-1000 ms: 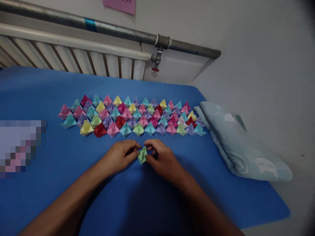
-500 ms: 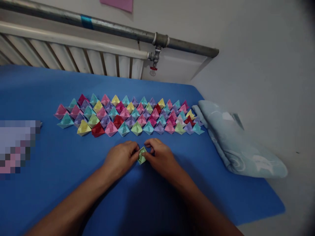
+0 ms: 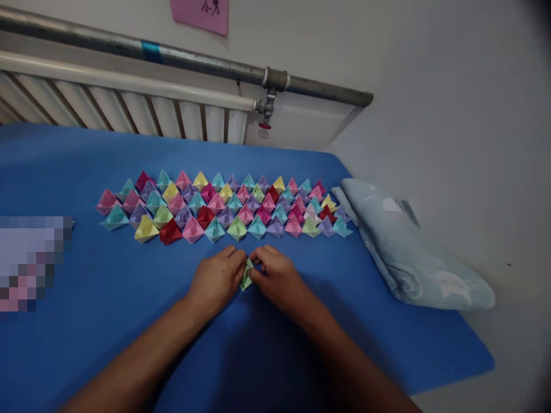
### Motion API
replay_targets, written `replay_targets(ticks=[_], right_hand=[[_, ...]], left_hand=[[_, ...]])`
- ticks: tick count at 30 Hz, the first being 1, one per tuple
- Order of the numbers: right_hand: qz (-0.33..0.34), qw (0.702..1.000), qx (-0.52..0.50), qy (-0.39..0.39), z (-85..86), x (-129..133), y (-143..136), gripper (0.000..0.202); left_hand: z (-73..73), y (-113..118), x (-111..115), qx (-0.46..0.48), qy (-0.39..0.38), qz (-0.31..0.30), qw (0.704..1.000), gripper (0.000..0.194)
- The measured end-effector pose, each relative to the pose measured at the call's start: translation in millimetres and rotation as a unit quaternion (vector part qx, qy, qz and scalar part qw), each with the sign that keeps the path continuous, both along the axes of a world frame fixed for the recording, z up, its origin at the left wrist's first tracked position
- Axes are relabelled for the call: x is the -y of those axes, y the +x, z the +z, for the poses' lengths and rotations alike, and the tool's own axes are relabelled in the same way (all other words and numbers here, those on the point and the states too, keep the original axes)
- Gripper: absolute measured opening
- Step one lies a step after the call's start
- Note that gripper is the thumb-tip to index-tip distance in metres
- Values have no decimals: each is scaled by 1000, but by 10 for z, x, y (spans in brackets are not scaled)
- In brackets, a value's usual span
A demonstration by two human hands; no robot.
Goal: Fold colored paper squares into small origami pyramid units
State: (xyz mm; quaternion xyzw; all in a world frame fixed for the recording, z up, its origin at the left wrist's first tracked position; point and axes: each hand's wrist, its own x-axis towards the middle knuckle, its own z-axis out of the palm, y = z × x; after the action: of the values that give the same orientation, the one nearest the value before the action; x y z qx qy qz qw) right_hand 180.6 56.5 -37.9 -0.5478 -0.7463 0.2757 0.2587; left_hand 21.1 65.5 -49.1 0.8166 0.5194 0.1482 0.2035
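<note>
A small light green paper boat [image 3: 247, 277] is pinched between my two hands, low over the blue surface [image 3: 142, 292]. My left hand [image 3: 218, 274] grips its left side with fingers curled. On the other side, my right hand [image 3: 273, 272] holds the boat's right edge between thumb and fingers. Part of the paper is covered by the fingertips. Just beyond the hands, rows of folded paper boats [image 3: 216, 228] in pink, teal, yellow, purple, green and red stand packed closely together.
At the right lies a folded pale blue-green cloth [image 3: 413, 252] with white patterns. Behind the surface are a white radiator [image 3: 163, 117], a metal pipe [image 3: 206, 64] and a valve with a red handle [image 3: 264, 125]. A pink note [image 3: 200, 16] is on the wall. A pixelated patch covers the left edge.
The green paper boat looks narrower between my fingers, its sides pressed closer together. My left hand has shifted slightly right. The view has tilted up a little, showing more of the pink note.
</note>
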Motion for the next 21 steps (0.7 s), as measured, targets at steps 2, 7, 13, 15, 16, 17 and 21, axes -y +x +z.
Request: replay_targets(ticks=[2,7,13,15,16,17,21], right_hand=[[1,1000,1,-1,-5,-3,4,15],[5,1000,-6,1,-17,0,16,14],[-13,999,31,6,-16,7,-19,17],[-17,999,37,13,-20,9,-21,17],[-14,999,35,15,-23,9,-18,17],[-10,999,31,17,-27,8,-15,16],[-7,999,44,28,-44,5,-26,14]], left_hand=[[7,7,18,-1,-3,9,1000,16],[5,-23,38,7,-9,11,1000,18],[16,-9,64,-2,8,11,1000,17],[17,-9,70,-5,10,12,1000,17],[15,-13,70,-1,8,12,1000,17],[11,-19,68,5,5,11,1000,16],[-12,-30,55,6,2,10,1000,17]])
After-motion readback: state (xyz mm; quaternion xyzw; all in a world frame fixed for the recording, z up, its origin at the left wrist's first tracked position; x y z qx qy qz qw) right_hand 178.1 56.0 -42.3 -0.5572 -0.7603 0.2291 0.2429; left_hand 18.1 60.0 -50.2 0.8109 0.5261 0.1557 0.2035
